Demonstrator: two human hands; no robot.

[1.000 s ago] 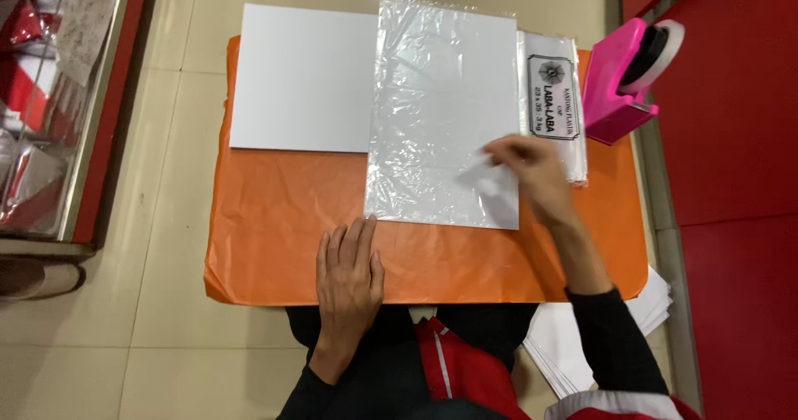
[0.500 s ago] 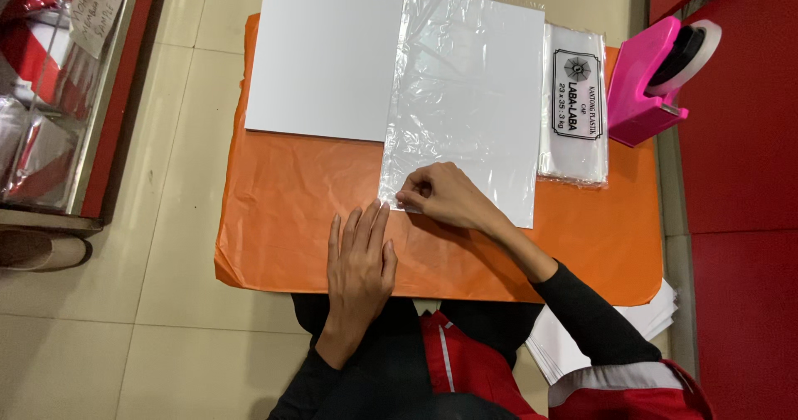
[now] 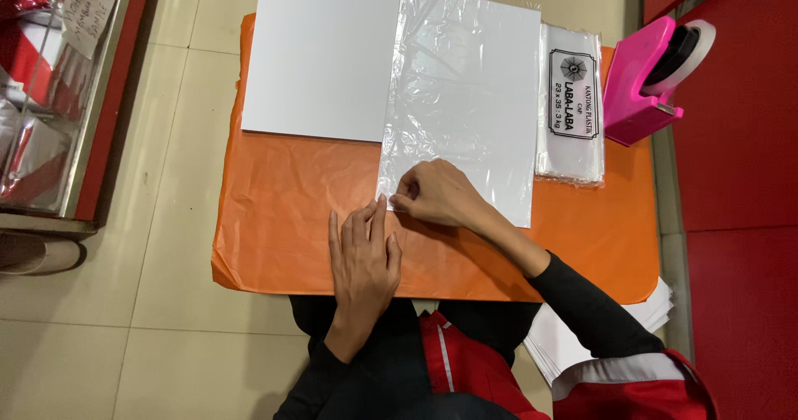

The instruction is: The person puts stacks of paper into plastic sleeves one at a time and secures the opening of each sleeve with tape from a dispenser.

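Note:
A clear plastic bag [image 3: 465,96] lies flat on an orange covered table [image 3: 283,196], overlapping a white board [image 3: 320,58] at its left. My right hand [image 3: 436,194] pinches the bag's near left corner with closed fingers. My left hand [image 3: 363,254] rests flat on the orange cover just below that corner, fingers together, its fingertips touching the bag's near edge.
A pack of plastic bags [image 3: 571,104] with a printed label lies right of the clear bag. A pink tape dispenser [image 3: 648,79] stands at the table's right edge. A stack of white sheets [image 3: 573,337] sits low at the right. Red shelving [image 3: 50,96] runs along the left.
My right hand has travelled from the bag's near right corner to its near left corner, beside my left hand. The left hand has stayed flat in about the same place.

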